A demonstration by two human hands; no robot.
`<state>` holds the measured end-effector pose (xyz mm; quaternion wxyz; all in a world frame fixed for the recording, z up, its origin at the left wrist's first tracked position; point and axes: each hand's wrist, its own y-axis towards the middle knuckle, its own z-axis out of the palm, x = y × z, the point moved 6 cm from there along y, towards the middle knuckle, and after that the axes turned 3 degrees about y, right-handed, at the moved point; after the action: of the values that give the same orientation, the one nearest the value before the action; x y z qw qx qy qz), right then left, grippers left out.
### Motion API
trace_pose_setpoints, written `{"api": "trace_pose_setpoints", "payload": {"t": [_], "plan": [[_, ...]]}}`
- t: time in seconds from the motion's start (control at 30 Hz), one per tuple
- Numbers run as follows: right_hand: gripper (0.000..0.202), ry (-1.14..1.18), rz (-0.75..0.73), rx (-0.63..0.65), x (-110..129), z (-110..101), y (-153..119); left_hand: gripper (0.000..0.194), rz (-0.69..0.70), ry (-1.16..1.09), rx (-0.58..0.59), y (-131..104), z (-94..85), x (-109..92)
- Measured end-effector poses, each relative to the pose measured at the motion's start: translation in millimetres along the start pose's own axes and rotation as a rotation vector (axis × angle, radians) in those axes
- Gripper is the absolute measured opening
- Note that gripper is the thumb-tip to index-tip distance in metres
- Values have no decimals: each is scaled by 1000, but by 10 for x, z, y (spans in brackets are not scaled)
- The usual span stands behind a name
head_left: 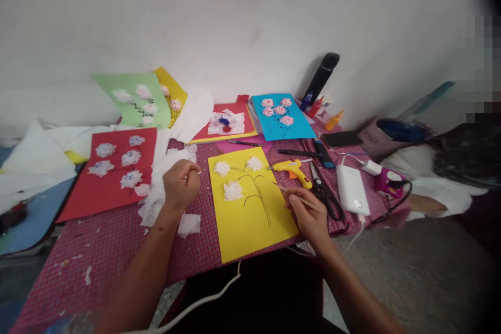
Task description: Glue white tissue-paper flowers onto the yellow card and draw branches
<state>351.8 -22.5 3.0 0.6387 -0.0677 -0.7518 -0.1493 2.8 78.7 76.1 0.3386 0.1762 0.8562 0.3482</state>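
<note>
A yellow sheet [238, 229] lies in front of me with a drawn branching stem and three white crumpled-paper flowers [234, 191] on it. My right hand [309, 219] pinches a thin wooden stick [303, 199] with a pointed tip, over the sheet's right edge. To the left of the sheet, my left hand [181, 183] is closed in a fist; a tiny white bit shows at its fingertips, but what it holds is hidden. White tissue pieces [189, 224] lie beside and behind that wrist. A yellow glue gun [291, 168] rests just beyond my right hand.
Black scissors [329, 198], a white power bank [352, 189] and a purple socket block [389, 181] crowd the right side. Finished flower sheets, one red [113, 188] and one blue [282, 115], lie around. Behind stands a black bottle [321, 78]. A person [438, 195] sits at right.
</note>
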Motion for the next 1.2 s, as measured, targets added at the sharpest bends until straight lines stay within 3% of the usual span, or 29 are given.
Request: {"api": "trace_pose_setpoints", "payload": {"t": [0.17, 0.33, 0.53, 0.9, 1.2], "plan": [[17, -142, -137, 136, 188, 300, 261, 25, 72, -5, 13, -23, 12, -81], [19, -171, -144, 189, 82, 542, 504, 24, 89, 17, 57, -60, 57, -112], [22, -156, -103, 147, 59, 532, 528, 24, 15, 32, 104, -67, 73, -78], [22, -196, -93, 164, -35, 610, 551, 25, 23, 12, 106, -78, 83, -70], [20, -137, -63, 162, -50, 528, 516, 24, 5, 11, 150, -109, 155, -4]]}}
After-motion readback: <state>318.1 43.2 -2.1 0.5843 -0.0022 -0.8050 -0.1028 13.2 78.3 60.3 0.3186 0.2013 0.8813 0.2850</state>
